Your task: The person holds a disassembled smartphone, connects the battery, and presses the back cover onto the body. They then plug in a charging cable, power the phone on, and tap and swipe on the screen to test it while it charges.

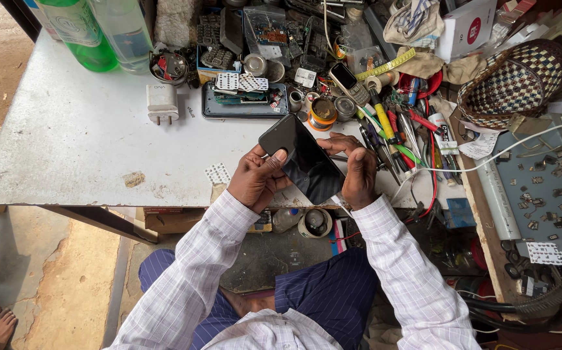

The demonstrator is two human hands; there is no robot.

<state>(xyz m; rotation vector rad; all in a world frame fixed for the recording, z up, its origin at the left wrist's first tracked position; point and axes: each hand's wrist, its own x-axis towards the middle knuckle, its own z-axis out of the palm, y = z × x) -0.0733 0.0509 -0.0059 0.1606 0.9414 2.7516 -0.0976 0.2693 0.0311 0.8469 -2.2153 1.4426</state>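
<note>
Smartphone [302,159], black, glossy and tilted diagonally at the frame's centre over the grey table [73,136], is gripped by the left hand [257,178] with thumb across its screen, while the right hand [359,172] curls against its right edge.

We list the finishes as we see them. Smartphone [302,159] — glossy black glass face, smooth, with faint reflections. Worktable [73,129] — matt grey-white sheet top, scuffed and stained. Charger plug [162,102] — smooth white plastic with metal prongs. Bottles [99,29] — clear and green plastic, shiny. Basket [514,81] — woven, chequered, coarse in texture. Shirt sleeves [190,279] — soft checked cloth, matt. Screwdrivers [391,126] — coloured plastic handles. Small round tins [323,111] — dull, worn metal.
</note>
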